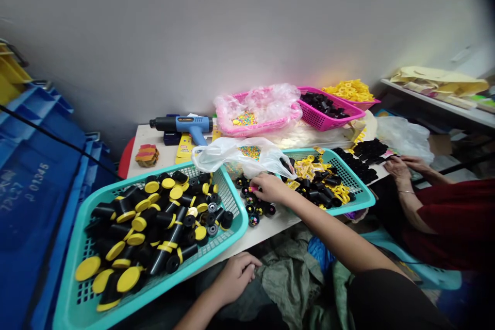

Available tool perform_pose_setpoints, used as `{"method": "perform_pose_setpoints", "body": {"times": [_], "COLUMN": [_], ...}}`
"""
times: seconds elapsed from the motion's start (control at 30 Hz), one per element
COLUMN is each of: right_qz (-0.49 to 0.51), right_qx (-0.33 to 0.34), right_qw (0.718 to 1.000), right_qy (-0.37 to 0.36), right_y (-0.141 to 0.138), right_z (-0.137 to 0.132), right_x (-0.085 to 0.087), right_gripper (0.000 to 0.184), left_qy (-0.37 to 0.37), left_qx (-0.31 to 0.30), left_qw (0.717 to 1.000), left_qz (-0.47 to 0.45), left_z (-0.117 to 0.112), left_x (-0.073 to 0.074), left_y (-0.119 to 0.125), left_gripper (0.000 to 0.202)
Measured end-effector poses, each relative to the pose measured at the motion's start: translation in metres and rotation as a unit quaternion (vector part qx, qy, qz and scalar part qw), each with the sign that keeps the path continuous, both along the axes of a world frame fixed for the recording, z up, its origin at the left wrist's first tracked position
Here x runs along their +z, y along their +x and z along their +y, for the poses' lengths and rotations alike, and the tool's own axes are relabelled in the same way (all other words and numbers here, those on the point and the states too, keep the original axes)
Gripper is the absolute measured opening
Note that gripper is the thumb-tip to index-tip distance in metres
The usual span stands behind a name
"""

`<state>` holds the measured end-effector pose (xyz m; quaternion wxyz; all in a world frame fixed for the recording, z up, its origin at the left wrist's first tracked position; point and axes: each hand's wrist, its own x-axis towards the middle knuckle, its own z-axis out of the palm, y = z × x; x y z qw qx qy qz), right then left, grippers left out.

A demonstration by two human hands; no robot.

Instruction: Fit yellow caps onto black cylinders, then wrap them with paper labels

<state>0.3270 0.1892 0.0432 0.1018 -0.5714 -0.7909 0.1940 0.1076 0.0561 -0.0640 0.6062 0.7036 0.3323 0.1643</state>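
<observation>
My right hand (268, 188) reaches over the table with its fingertips pinched together at a group of small round black cups (253, 209) that have coloured beads inside. Whatever is between those fingertips is too small to make out. Low in front of me, my left hand (236, 277) is closed, fingers curled, over my lap beside the table edge; its contents are hidden. To the left stands a teal basket (236, 201) of black cylinders with yellow caps (133, 278). A clear plastic bag (235, 153) with coloured beads (249, 152) lies just behind the cups.
A second teal basket (365, 197) holds black and yellow parts. Pink baskets (325, 122) line the back by the wall. A blue heat gun (189, 125) lies back left. Blue crates (34, 191) stand left. At right, another person's hands (400, 170) are near black pieces (371, 150).
</observation>
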Motion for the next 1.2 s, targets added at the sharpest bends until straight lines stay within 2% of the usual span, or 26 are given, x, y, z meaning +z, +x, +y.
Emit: {"method": "perform_pose_setpoints", "body": {"times": [0.27, 0.37, 0.63, 0.87, 1.07, 1.2], "right_qz": [0.029, 0.016, -0.121, -0.251, -0.291, -0.3], "right_qx": [0.012, 0.002, -0.003, 0.048, 0.087, 0.1], "right_qw": [0.999, 1.0, 0.992, 0.965, 0.951, 0.946], "right_qy": [-0.028, -0.022, 0.032, 0.05, 0.061, 0.069], "right_y": [0.005, 0.01, 0.016, 0.025, 0.027, 0.023], "right_z": [0.002, 0.0, -0.01, -0.009, -0.011, -0.014], "right_x": [-0.009, -0.005, 0.017, 0.013, 0.015, 0.015], "right_gripper": [0.021, 0.022, 0.019, 0.021, 0.023, 0.023], "left_qy": [-0.008, -0.009, -0.002, -0.005, -0.01, -0.011], "left_qx": [0.002, 0.004, -0.002, -0.003, -0.003, -0.006], "left_qw": [1.0, 1.0, 1.0, 1.0, 1.0, 1.0], "left_qz": [-0.014, -0.02, -0.009, -0.01, 0.003, 0.005], "left_z": [0.0, -0.001, -0.001, 0.0, 0.002, 0.002], "left_x": [-0.002, -0.004, -0.004, 0.002, 0.009, 0.008], "left_y": [0.001, 0.001, 0.001, 0.0, 0.0, 0.0], "left_gripper": [0.03, 0.03, 0.029, 0.029, 0.027, 0.028]}}
